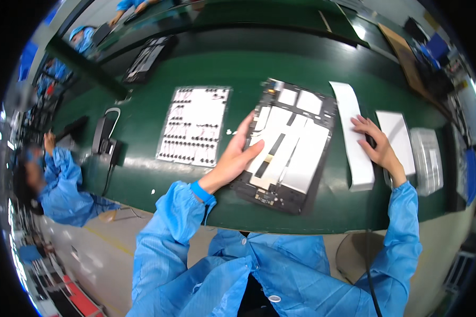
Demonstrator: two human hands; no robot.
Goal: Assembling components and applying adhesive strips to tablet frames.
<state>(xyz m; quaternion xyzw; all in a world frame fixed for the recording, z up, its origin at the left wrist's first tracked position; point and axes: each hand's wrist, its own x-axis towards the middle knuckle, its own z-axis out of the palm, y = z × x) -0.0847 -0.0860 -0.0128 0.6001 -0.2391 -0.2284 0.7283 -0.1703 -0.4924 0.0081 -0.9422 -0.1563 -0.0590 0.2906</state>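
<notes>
My left hand (237, 156) lies flat, fingers spread, pressing on the near-left part of the opened black tablet chassis with white and silver inner panels (291, 145). My right hand (376, 145) rests loosely open across a long white paper strip (354, 134), covering a small dark object I cannot identify. The chassis sits mid-counter on the dark green counter (143, 121), between a white sheet dotted with small black parts (194, 127) and the strip.
</notes>
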